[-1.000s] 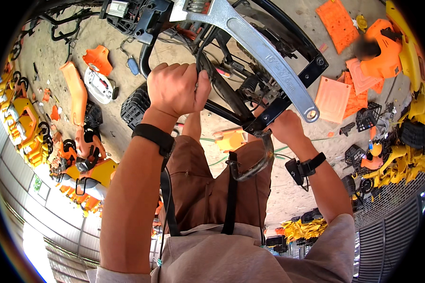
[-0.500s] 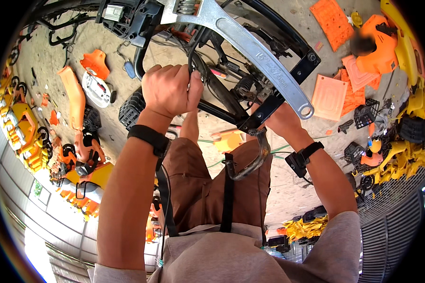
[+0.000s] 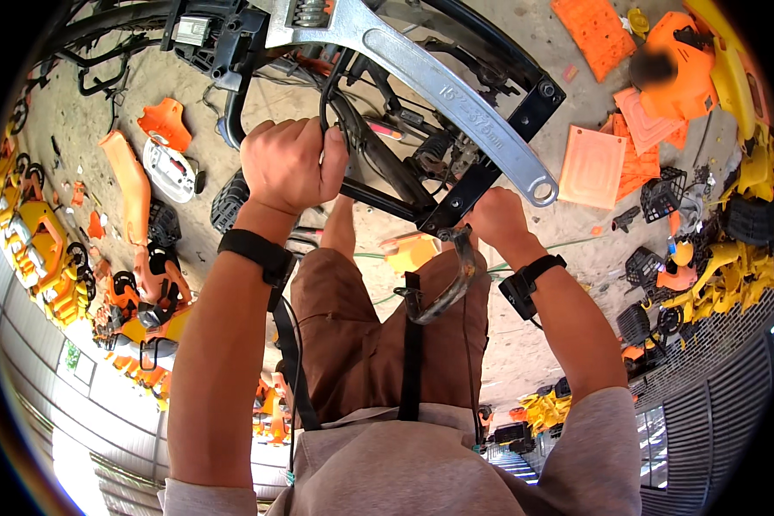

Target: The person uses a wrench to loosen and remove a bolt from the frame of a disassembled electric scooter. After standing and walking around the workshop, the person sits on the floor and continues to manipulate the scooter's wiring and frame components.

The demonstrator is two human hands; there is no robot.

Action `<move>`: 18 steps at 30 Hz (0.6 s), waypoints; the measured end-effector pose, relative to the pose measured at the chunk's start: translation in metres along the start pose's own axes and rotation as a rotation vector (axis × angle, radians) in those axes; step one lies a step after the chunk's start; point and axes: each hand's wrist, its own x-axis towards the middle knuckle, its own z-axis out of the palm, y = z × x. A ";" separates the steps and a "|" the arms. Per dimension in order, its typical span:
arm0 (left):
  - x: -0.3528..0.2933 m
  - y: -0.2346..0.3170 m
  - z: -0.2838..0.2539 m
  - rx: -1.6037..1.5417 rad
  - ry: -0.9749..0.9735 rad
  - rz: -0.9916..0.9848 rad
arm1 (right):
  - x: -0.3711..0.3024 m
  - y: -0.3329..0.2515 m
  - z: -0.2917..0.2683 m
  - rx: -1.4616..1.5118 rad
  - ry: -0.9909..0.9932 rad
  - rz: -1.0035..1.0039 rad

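Note:
A black motorbike frame with its mechanical parts stands in front of me. My left hand is closed in a fist around a black tube at the frame's left side, a black cable passing by its thumb. My right hand sits with curled fingers just right of the flat black crossbar; whatever is in its fingers is hidden. Across the top of the frame lies a large silver adjustable wrench, its jaw at the upper left and its holed handle end above my right hand. Neither hand touches the wrench.
A curved metal bar hangs from the crossbar toward my legs. Orange panels lie on the floor at right, beside black baskets. More orange covers and a white part lie at left. Yellow bodywork is piled at both sides.
The whole scene has shifted slightly left in view. My right hand has drawn out from behind the crossbar, so its curled fingers show more. My left hand keeps its grip on the tube.

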 end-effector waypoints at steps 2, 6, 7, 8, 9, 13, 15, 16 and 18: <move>0.000 0.000 -0.001 -0.002 -0.004 -0.001 | 0.001 0.007 0.007 -0.037 0.084 -0.081; -0.001 -0.002 0.000 0.041 0.004 0.010 | 0.011 0.013 0.004 0.017 -0.056 0.023; 0.000 -0.001 -0.001 0.019 0.004 0.003 | 0.009 0.013 0.005 -0.003 -0.027 0.010; 0.000 0.001 -0.001 -0.003 0.004 -0.003 | 0.007 0.013 0.008 -0.023 0.003 -0.003; 0.001 0.001 -0.001 -0.006 0.005 0.002 | 0.007 0.015 0.012 -0.018 0.038 -0.024; -0.001 -0.001 0.000 -0.016 0.004 0.008 | 0.012 0.023 0.019 0.051 0.115 -0.067; 0.000 0.000 -0.001 -0.013 0.009 -0.001 | 0.014 0.025 0.017 0.076 0.045 -0.015; -0.001 0.000 -0.001 -0.008 0.003 -0.002 | 0.015 0.025 0.016 0.084 0.016 0.007; -0.001 -0.001 -0.002 0.005 -0.008 -0.003 | 0.017 0.027 0.017 0.091 0.010 0.000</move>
